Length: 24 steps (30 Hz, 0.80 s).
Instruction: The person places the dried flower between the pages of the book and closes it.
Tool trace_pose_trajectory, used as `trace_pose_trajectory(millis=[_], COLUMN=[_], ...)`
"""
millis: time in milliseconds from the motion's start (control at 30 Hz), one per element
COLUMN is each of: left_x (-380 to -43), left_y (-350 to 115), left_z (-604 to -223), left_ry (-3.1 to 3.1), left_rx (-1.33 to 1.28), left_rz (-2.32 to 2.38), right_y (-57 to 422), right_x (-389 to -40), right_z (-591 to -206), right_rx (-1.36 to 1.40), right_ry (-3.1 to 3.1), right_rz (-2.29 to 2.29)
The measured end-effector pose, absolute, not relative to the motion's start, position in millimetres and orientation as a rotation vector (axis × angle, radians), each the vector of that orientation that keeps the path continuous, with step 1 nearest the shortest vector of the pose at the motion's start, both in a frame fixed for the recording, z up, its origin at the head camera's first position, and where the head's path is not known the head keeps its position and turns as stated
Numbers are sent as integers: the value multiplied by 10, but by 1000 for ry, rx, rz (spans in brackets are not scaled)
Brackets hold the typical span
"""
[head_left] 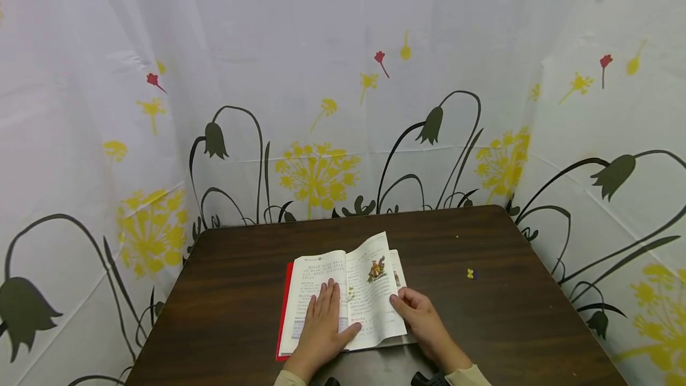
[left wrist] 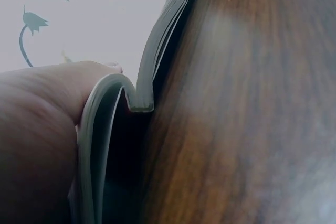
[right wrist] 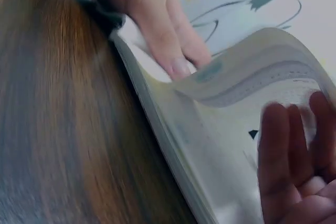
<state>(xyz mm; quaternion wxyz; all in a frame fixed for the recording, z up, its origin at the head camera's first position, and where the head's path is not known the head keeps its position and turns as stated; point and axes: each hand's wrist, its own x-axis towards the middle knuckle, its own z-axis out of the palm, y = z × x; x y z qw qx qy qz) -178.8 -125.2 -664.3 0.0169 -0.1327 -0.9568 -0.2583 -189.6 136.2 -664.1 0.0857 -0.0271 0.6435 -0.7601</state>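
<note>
An open book (head_left: 316,264) with a red cover (head_left: 284,302) lies on the table, with printed text on its pages. My left hand (head_left: 321,323) rests flat on the left page, fingers straight and thumb reaching across the fold. At the book's right side, my right hand (head_left: 423,317) pinches the outer edge of a raised page (head_left: 370,299) between thumb and fingers. That page bows upward and carries a small coloured picture. In the right wrist view the lifted page (right wrist: 241,82) curves above the pages below, beside the right fingers (right wrist: 275,145).
The dark wooden table (head_left: 225,302) extends around the book. A small yellow object (head_left: 470,273), too small to identify, sits to the right. Behind the table hangs a white curtain (head_left: 321,46) with flower prints. A grey surface (head_left: 375,368) shows below the book.
</note>
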Motion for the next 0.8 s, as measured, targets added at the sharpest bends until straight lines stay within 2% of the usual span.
trace_pose_trajectory(millis=[400,567,800], left_x=[-1761,-1772,-1776], left_y=[-1233,-1229,-1235], left_z=[-6602,-6577,-6591], left_ry=[-2913,-2942,-2971], left_rx=[-456,-445,-436], left_rz=[-880,-853,-819], right_y=[1286,1283,1320], right_x=[-1873,-1909,-1897], right_z=[-6593,-6612,-6579], right_rx=[-150,-200,-195], right_ry=[1935,2290,2696], right_rz=[-2218,-2180,-1805])
